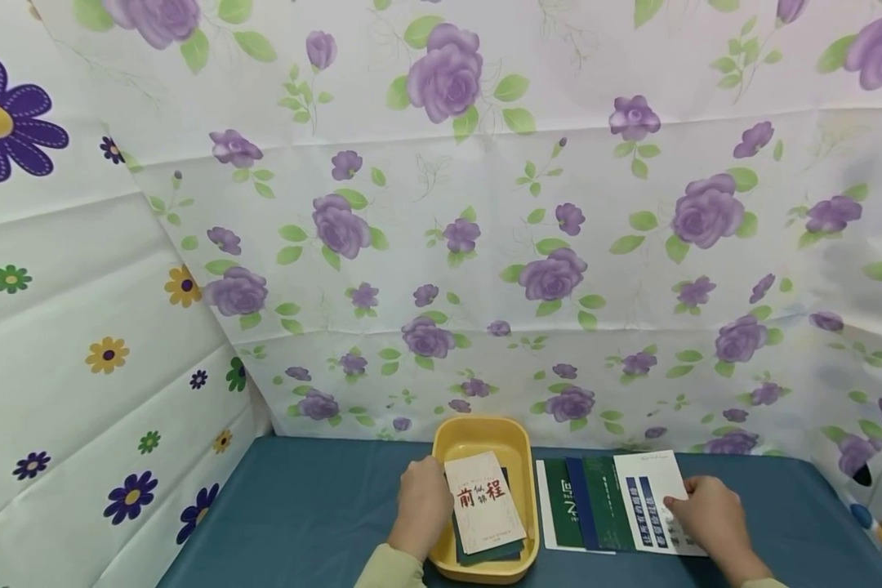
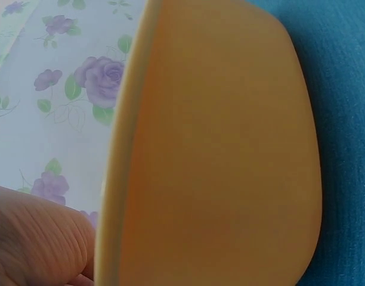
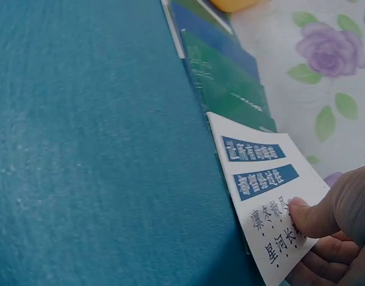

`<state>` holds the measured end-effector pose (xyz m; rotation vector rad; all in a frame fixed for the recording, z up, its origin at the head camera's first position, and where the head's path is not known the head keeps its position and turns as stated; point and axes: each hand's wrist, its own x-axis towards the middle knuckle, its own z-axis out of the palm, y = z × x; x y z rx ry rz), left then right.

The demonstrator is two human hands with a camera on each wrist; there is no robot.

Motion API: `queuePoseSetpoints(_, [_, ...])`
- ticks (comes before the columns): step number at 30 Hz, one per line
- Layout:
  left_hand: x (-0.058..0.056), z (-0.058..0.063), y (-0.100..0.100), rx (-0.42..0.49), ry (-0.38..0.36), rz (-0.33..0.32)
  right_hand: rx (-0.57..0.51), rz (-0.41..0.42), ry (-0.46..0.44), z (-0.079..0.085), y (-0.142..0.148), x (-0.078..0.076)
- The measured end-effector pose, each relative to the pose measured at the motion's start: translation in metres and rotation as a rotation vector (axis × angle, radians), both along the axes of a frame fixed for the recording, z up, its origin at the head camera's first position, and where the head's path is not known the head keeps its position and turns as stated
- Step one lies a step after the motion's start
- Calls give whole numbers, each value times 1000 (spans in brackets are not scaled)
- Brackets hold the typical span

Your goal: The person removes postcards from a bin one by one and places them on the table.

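My right hand (image 1: 716,518) pinches the right edge of a white card (image 1: 650,494) with blue bands and Chinese lettering. In the right wrist view, the thumb lies on its face and the fingers are curled underneath. That card ends a fanned row with a dark green card (image 1: 606,498), a blue strip (image 1: 582,502) and another green card (image 1: 560,490). My left hand (image 1: 425,502) is at the left rim of a yellow tray (image 1: 485,426), beside a cream card (image 1: 481,494) with red lettering. Its fingertips are hidden, so whether it holds that card cannot be told.
Beneath the cream card, a dark green card (image 1: 488,557) shows in the tray. A blue-green cloth (image 1: 309,506) covers the table. Flowered sheeting (image 1: 426,245) rises behind it, and more sheeting (image 1: 59,392) hangs on the left.
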<state>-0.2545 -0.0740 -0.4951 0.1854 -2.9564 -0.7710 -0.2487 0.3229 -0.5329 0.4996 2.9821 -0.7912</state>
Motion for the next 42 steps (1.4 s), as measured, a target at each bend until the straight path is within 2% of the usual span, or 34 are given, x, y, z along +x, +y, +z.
queuePoseSetpoints(10, [0, 1, 0, 3, 20, -9, 52, -35, -9, -3, -7, -1])
queuePoseSetpoints(18, [1, 1, -1, 8, 24, -13, 95, -101, 14, -11, -10, -4])
queuePoseSetpoints(28, [1, 1, 0, 8, 10, -3, 116, -107, 47, -8, -14, -2])
queuePoseSetpoints(35, [2, 1, 0, 4, 32, -7, 131, -98, 48, -7, -14, -1])
queuePoseSetpoints(42, [1, 2, 0, -6, 9, -3, 120, -113, 58, -7, -16, -1])
